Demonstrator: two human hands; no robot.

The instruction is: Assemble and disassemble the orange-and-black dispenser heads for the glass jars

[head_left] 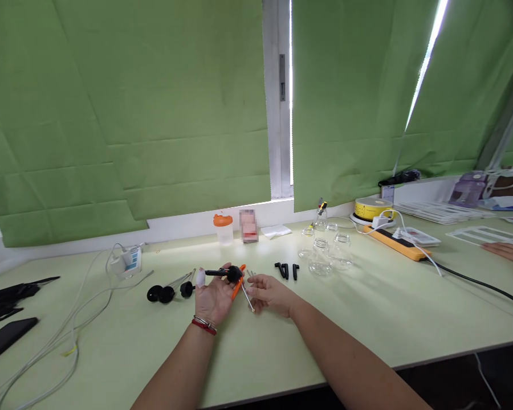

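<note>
My left hand [216,297], palm up with a white wrap on one fingertip, holds a black part [234,274] with a dark stem pointing left. An orange piece [238,287] lies against the same hand's fingers. Just right of it, my right hand [268,293] has its fingers curled beside a thin metal rod [248,298]; whether they grip it is hard to make out. Left of my hands are round black caps [161,294] with thin metal rods and another black cap [187,289]. Short black pieces [286,271] rest beyond my right hand.
Clear glass jars [321,259] stand right of centre. An orange-lidded cup [224,229] is by the wall. An orange power strip [395,242], a yellow round device [373,209] and cables are at right. Another person's hand [507,251] rests far right. White cables [72,319] cross the left side.
</note>
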